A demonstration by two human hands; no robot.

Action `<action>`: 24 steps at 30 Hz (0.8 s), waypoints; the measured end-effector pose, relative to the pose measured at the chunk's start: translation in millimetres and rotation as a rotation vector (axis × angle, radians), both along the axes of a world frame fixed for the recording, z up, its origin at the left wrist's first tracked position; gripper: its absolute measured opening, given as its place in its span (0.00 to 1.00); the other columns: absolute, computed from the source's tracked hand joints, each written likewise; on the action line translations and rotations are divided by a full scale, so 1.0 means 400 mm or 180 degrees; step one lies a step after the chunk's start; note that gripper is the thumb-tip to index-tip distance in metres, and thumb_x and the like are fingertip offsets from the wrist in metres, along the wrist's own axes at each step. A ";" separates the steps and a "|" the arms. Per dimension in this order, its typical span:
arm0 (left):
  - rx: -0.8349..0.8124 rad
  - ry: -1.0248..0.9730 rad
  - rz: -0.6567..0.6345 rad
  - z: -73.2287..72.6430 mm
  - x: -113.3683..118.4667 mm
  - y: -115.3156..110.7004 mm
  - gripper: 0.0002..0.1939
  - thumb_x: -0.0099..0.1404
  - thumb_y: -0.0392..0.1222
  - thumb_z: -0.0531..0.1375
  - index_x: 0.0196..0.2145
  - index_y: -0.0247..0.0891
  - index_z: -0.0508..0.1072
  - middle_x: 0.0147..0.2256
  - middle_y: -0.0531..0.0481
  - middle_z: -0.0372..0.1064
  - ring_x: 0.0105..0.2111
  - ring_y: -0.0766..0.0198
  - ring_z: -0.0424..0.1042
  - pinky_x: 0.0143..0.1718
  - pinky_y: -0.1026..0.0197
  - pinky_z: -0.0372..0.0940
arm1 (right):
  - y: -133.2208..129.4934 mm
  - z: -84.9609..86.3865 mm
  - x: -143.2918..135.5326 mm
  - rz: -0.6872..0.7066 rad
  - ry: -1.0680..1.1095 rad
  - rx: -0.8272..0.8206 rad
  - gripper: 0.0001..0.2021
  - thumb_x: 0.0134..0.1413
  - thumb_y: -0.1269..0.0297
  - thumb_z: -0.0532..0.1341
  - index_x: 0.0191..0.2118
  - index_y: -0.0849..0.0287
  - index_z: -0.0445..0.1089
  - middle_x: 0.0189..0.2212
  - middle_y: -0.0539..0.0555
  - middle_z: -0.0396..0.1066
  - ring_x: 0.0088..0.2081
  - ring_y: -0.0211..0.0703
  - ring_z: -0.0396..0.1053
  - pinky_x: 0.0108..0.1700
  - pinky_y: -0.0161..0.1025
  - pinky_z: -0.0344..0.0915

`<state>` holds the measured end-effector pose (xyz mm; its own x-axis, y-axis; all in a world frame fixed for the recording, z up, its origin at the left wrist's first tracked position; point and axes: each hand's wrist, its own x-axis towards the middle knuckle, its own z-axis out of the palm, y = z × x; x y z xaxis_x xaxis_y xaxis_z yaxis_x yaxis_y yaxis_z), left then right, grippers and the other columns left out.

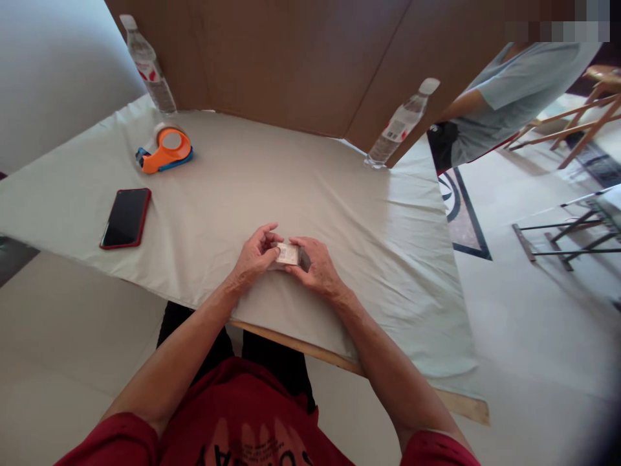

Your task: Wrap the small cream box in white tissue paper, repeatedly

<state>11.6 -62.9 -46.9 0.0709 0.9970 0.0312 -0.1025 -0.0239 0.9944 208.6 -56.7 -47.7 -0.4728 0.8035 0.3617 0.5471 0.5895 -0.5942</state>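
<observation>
Basically, both hands (283, 259) grip a small box (288, 254) (label unreadable) btwn fingers, nr the tbl (272, 175) edge.

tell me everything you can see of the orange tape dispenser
The tape dispenser has a glossy, plastic-looking orange body: a round ring with an open centre, narrowing into an arm. Blue shows at the arm's tip and along the edge nearer the wearer; what looks like a pale roll shows around the ring's far side. It appears to lie on its side, arm pointing left, on the pale cloth, between the left bottle and the phone. Only the cloth seems to touch it. Any writing is too small to tell.
</observation>
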 end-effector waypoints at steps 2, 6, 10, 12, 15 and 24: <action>-0.0002 -0.0013 0.0058 0.003 0.001 -0.002 0.30 0.57 0.37 0.62 0.58 0.36 0.66 0.45 0.45 0.71 0.40 0.63 0.72 0.44 0.60 0.68 | -0.002 0.008 0.007 0.0011 0.0054 -0.0032 0.30 0.57 0.49 0.65 0.61 0.54 0.64 0.57 0.63 0.73 0.59 0.58 0.68 0.62 0.58 0.62; 0.0015 -0.0102 0.0390 0.002 -0.002 -0.001 0.27 0.57 0.38 0.62 0.55 0.37 0.68 0.45 0.45 0.72 0.44 0.61 0.72 0.50 0.56 0.67 | 0.001 0.021 0.028 -0.0166 0.0352 -0.0170 0.27 0.59 0.47 0.63 0.60 0.52 0.66 0.60 0.61 0.70 0.62 0.57 0.66 0.64 0.59 0.61; -0.0090 -0.0352 0.0823 -0.015 -0.009 0.014 0.22 0.57 0.40 0.62 0.50 0.38 0.71 0.42 0.46 0.73 0.44 0.61 0.73 0.51 0.55 0.67 | 0.011 0.016 0.037 -0.0325 0.0666 -0.0286 0.17 0.59 0.51 0.62 0.51 0.53 0.72 0.54 0.60 0.75 0.58 0.54 0.71 0.62 0.56 0.65; -0.0114 -0.0600 0.0925 -0.025 -0.014 0.024 0.19 0.56 0.41 0.62 0.47 0.38 0.72 0.40 0.47 0.73 0.42 0.63 0.73 0.48 0.56 0.68 | 0.012 0.011 0.035 -0.0383 0.0741 -0.0318 0.15 0.59 0.53 0.63 0.48 0.53 0.74 0.52 0.60 0.76 0.56 0.52 0.72 0.60 0.55 0.67; -0.0176 -0.0894 0.1010 -0.030 -0.015 0.032 0.17 0.55 0.41 0.62 0.44 0.38 0.73 0.37 0.48 0.73 0.39 0.64 0.74 0.45 0.58 0.69 | 0.011 0.009 0.028 -0.0403 0.0790 -0.0304 0.12 0.60 0.56 0.62 0.46 0.53 0.75 0.52 0.59 0.76 0.55 0.51 0.73 0.60 0.53 0.67; -0.0231 -0.0126 0.0837 0.003 0.006 0.009 0.17 0.55 0.39 0.63 0.44 0.35 0.75 0.44 0.42 0.76 0.44 0.58 0.75 0.51 0.54 0.69 | 0.035 0.064 0.022 -0.0282 0.0534 -0.0197 0.09 0.59 0.58 0.64 0.43 0.51 0.77 0.53 0.57 0.76 0.55 0.50 0.73 0.61 0.53 0.66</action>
<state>13.8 -59.4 -45.7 -0.1904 0.9807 -0.0433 -0.1410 0.0164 0.9899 217.3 -42.7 -22.2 -0.3364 0.8625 0.3781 0.4855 0.5029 -0.7151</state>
